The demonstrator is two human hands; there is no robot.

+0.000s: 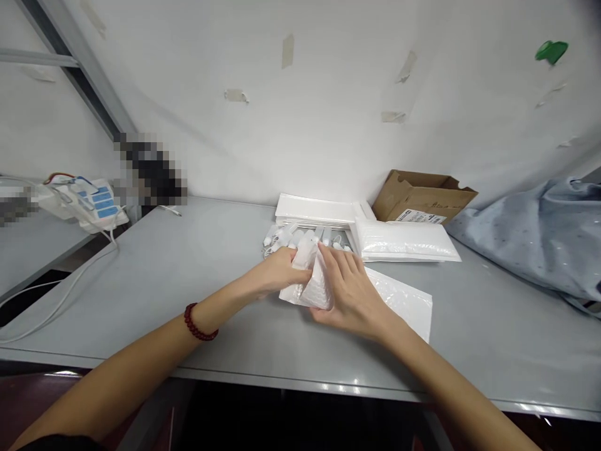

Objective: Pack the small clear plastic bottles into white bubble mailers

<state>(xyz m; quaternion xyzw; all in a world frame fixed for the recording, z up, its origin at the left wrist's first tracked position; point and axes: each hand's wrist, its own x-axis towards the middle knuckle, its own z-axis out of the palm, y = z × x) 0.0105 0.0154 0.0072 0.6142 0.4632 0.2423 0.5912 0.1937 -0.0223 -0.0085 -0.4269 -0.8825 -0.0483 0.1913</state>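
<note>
A white bubble mailer is held between my two hands above the grey table, bent and creased across its middle. My left hand grips its left side, thumb laid across the front. On the other side, my right hand has its fingers over the top edge and its thumb below. Just behind lie several small white capped items with loops, partly covered by my hands; their kind is unclear. Another white bubble mailer lies flat under my right wrist.
Stacked white mailers lie by the wall, with more mailers to their right. Behind these stands an open cardboard box. Light-blue fabric covers the right side. A power strip with cables sits far left.
</note>
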